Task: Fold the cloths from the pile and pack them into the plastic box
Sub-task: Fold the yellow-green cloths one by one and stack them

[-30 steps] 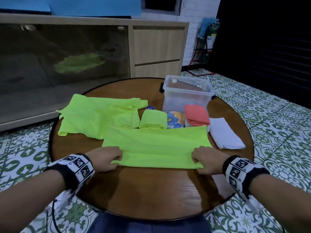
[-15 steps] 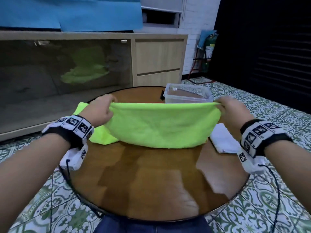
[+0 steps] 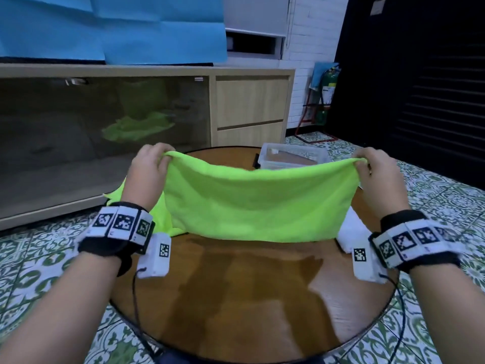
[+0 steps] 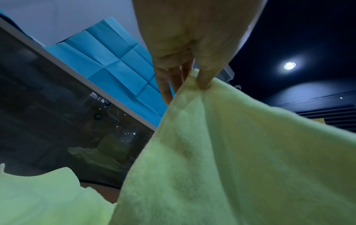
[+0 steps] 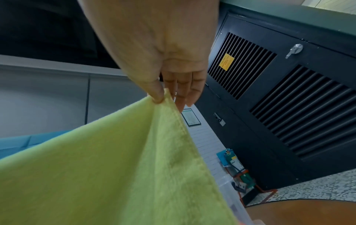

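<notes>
Head view: with both hands pinching the green cloth's top corners above the desk, keep level, lower squarely.

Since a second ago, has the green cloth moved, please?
Yes. The green cloth has gone up off the round table, where it lay flat; both hands now hold it hanging.

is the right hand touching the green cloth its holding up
Touching. The right wrist view shows the right hand pinching a top corner of the green cloth between thumb and fingers.
</notes>
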### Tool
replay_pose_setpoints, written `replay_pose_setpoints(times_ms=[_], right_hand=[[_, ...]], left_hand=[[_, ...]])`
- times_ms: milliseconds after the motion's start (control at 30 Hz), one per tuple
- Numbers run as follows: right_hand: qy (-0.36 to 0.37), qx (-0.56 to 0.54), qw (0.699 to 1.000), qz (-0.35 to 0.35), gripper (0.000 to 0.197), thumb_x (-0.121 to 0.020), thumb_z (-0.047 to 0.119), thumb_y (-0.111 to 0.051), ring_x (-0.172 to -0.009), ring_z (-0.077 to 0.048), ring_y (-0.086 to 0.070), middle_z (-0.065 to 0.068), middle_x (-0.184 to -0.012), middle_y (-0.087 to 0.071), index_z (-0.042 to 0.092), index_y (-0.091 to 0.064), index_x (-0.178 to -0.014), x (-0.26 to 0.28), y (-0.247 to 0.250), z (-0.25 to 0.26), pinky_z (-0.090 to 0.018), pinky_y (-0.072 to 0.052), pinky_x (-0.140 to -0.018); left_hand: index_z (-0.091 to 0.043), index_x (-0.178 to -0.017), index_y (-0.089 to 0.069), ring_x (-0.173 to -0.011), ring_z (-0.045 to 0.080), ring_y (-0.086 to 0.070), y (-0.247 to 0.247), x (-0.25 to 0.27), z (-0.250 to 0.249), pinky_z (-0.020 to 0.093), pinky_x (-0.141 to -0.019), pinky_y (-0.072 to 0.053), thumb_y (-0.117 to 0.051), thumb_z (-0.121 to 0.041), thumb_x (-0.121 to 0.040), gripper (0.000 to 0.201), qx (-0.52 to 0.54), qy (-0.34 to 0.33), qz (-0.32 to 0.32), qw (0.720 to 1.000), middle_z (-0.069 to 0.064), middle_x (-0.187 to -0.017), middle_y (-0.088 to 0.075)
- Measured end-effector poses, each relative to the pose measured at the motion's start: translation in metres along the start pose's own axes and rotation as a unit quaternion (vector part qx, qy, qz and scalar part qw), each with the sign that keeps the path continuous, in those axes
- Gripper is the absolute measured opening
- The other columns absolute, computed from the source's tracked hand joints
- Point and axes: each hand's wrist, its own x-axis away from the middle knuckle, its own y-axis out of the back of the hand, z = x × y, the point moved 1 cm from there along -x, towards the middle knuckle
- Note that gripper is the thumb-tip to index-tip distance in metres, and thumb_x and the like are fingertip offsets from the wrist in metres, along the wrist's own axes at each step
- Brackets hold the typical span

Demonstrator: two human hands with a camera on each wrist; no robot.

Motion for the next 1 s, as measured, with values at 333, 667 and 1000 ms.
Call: replay_pose_setpoints(times_ms=[333, 667, 1000], right_hand=[[0.023, -0.065, 0.997, 0.037, 0.024, -0.087, -0.010, -0.048, -0.086, -0.016, -0.047, -0.001, -0.097, -0.051, 0.003, -0.063, -0.102, 0.049, -0.021, -0.008, -0.019, -0.028, -0.068], [-0.031, -0.066, 0.997, -0.034, 0.018, -0.090, -0.002, -0.052, -0.081, -0.022, -0.051, -0.008, -0.095, -0.057, 0.004, -0.065, -0.102, 0.068, 0.006, -0.031, 0.002, -0.034, -0.068], [-0.079, -0.217, 0.971, -0.056, 0.021, -0.096, 0.001, -0.040, -0.055, 0.009, -0.055, -0.002, -0.071, -0.055, 0.013, -0.056, -0.103, 0.028, -0.018, -0.013, -0.010, -0.045, -0.055]], left_hand=[[-0.014, -0.103, -0.041, -0.069, 0.021, -0.050, -0.008, 0.051, 0.006, 0.037, -0.069, -0.042, -0.060, -0.013, -0.090, 0.023, 0.101, 0.068, -0.033, 0.992, -0.002, -0.089, -0.051], [-0.036, -0.090, -0.062, -0.073, 0.001, -0.053, 0.012, 0.082, 0.026, 0.005, -0.064, -0.041, -0.064, -0.022, -0.086, 0.015, 0.133, 0.113, -0.082, 0.981, -0.008, -0.082, -0.060], [-0.005, -0.111, -0.057, -0.082, 0.021, -0.055, 0.000, 0.034, 0.020, 0.034, -0.072, -0.041, -0.049, -0.019, -0.096, 0.022, 0.093, 0.049, -0.106, 0.989, 0.014, -0.096, -0.062]])
